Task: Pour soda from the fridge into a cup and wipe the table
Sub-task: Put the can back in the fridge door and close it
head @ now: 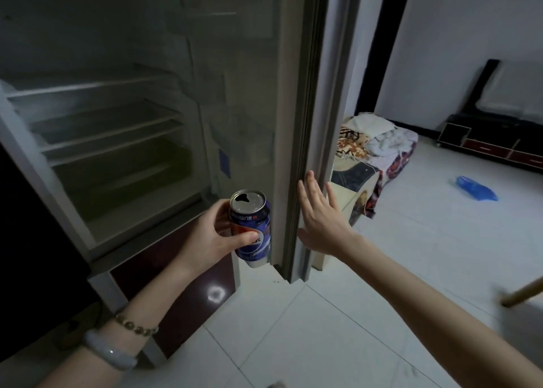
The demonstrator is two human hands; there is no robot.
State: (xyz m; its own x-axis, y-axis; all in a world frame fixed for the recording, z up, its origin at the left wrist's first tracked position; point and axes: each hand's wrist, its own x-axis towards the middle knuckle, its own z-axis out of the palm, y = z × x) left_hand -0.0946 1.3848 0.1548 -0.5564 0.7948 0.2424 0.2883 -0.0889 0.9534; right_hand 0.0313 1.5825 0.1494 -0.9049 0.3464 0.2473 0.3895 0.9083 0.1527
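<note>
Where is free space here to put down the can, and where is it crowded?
The fridge shelves look bare, left of the open door. The white floor between door and blue bag is free too. Crowded: the blanket pile, and the gap between the can in the left hand and the right hand on the door.

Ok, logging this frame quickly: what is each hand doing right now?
Left hand: grips the opened blue aluminium soda can.
Right hand: open, fingers straight against the grey fridge door edge.
</note>
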